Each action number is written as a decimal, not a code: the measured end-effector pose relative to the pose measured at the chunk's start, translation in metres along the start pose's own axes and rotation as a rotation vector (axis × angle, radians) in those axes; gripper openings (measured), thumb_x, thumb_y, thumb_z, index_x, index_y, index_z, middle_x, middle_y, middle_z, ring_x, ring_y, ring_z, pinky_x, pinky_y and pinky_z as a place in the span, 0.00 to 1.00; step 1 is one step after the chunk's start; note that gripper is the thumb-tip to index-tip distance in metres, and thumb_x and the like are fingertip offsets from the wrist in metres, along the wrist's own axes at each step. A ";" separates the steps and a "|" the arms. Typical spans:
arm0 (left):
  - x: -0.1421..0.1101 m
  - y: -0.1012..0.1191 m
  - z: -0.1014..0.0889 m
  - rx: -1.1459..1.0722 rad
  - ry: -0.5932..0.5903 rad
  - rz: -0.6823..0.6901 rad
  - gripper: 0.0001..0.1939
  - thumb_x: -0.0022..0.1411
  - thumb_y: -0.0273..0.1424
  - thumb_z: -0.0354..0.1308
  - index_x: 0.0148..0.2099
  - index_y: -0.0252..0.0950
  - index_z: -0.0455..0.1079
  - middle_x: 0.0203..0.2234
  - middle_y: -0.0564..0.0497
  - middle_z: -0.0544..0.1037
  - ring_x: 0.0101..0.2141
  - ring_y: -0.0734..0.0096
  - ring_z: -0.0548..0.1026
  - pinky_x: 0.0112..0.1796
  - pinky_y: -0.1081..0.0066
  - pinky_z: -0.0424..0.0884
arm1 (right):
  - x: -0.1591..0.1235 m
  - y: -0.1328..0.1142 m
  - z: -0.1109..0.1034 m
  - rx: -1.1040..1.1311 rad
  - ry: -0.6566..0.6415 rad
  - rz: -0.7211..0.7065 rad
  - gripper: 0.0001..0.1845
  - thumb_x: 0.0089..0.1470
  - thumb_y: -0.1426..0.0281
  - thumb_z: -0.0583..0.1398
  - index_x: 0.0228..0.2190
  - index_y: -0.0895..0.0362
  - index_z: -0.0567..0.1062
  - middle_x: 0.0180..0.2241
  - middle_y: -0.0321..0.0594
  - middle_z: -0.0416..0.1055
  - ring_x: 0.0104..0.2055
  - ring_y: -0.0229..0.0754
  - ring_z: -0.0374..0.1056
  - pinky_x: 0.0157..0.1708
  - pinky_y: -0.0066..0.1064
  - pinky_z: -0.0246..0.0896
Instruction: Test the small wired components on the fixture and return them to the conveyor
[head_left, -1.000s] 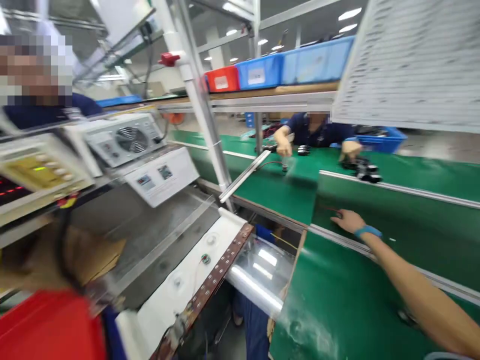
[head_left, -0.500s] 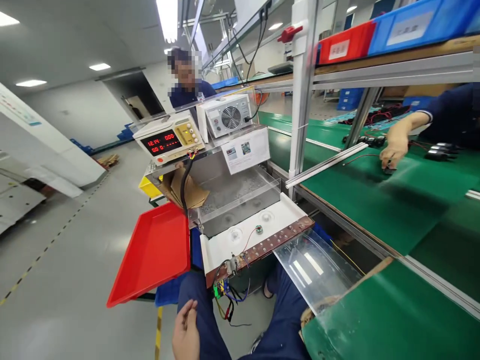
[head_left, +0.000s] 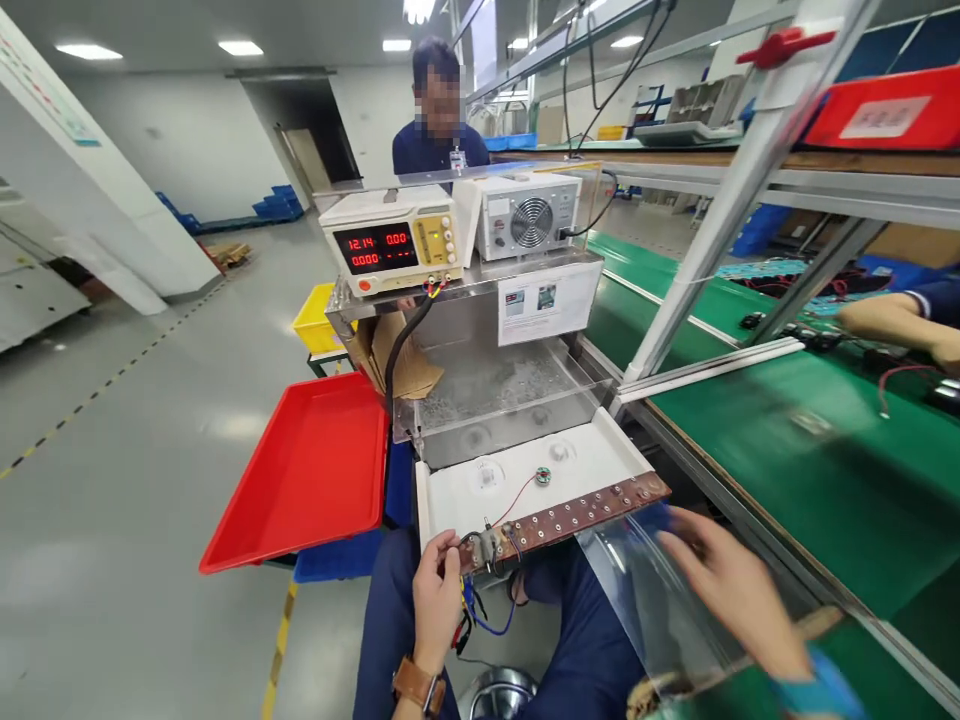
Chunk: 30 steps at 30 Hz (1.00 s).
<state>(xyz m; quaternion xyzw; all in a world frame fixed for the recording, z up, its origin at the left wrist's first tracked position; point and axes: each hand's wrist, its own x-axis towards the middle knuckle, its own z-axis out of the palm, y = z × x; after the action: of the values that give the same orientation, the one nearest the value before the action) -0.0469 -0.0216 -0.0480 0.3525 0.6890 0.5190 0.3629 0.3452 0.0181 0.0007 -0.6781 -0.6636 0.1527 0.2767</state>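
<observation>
the left hand (head_left: 437, 605) is placed at the left end of the brown strip (head_left: 574, 514), its fingers curled in; whether anything is grasped by them cannot be told. the right hand (head_left: 739, 585) is held over the clear sheet (head_left: 637, 610), thumb and fingers slightly parted, but blurred; whether the sheet is gripped cannot be told. the strip is set along the near edge of the white tray (head_left: 607, 448), on which a small round board (head_left: 543, 477) is laid, with a red wire (head_left: 517, 499) run toward the strip. the red tray (head_left: 315, 470) is placed to the left.
</observation>
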 end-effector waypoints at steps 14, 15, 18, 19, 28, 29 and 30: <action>0.033 0.059 0.007 0.255 -0.219 0.288 0.35 0.57 0.25 0.53 0.67 0.32 0.55 0.65 0.39 0.62 0.65 0.56 0.59 0.66 0.53 0.56 | 0.117 -0.169 0.161 -0.157 -0.455 -0.341 0.19 0.52 0.72 0.56 0.46 0.60 0.72 0.45 0.50 0.73 0.45 0.50 0.71 0.46 0.38 0.64; 0.037 0.068 0.009 0.287 -0.257 0.364 0.38 0.56 0.24 0.53 0.69 0.33 0.52 0.67 0.40 0.59 0.66 0.55 0.56 0.66 0.53 0.56 | 0.111 -0.184 0.157 -0.079 -0.459 -0.399 0.22 0.51 0.71 0.55 0.49 0.59 0.70 0.46 0.49 0.72 0.45 0.50 0.71 0.46 0.38 0.65; 0.045 0.094 0.002 0.419 -0.289 0.502 0.42 0.54 0.19 0.51 0.71 0.34 0.46 0.65 0.39 0.60 0.64 0.51 0.59 0.64 0.51 0.60 | 0.090 -0.240 0.147 0.138 -0.512 -0.469 0.38 0.46 0.74 0.53 0.60 0.54 0.60 0.49 0.46 0.73 0.47 0.49 0.71 0.46 0.37 0.66; 0.047 0.102 -0.005 0.463 -0.271 0.512 0.41 0.55 0.19 0.50 0.70 0.34 0.48 0.63 0.37 0.64 0.62 0.51 0.63 0.62 0.51 0.63 | 0.084 -0.259 0.146 0.186 -0.533 -0.469 0.42 0.44 0.76 0.53 0.63 0.53 0.56 0.49 0.46 0.73 0.48 0.48 0.72 0.46 0.37 0.66; 0.120 0.083 -0.159 0.598 0.238 0.404 0.18 0.64 0.35 0.54 0.54 0.35 0.69 0.48 0.41 0.77 0.50 0.58 0.75 0.53 0.60 0.71 | 0.050 -0.359 0.159 0.636 -0.639 -0.604 0.35 0.56 0.67 0.60 0.63 0.52 0.59 0.53 0.46 0.69 0.47 0.46 0.69 0.50 0.41 0.67; 0.137 0.074 -0.182 0.642 0.313 0.330 0.18 0.62 0.35 0.58 0.52 0.34 0.70 0.46 0.41 0.79 0.47 0.59 0.77 0.50 0.61 0.72 | 0.047 -0.354 0.159 0.649 -0.635 -0.588 0.31 0.57 0.66 0.60 0.61 0.53 0.63 0.52 0.46 0.70 0.46 0.45 0.69 0.49 0.40 0.67; 0.154 0.066 -0.203 0.684 0.366 0.228 0.18 0.59 0.34 0.61 0.50 0.34 0.72 0.43 0.43 0.80 0.44 0.61 0.78 0.48 0.63 0.73 | 0.044 -0.345 0.159 0.657 -0.632 -0.557 0.26 0.58 0.65 0.59 0.58 0.53 0.66 0.50 0.45 0.71 0.45 0.45 0.70 0.48 0.39 0.67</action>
<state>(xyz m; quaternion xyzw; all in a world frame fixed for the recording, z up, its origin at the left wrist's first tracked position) -0.2909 0.0322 0.0351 0.4290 0.8315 0.3510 0.0361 -0.0243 0.0777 0.0796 -0.2749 -0.7865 0.4701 0.2913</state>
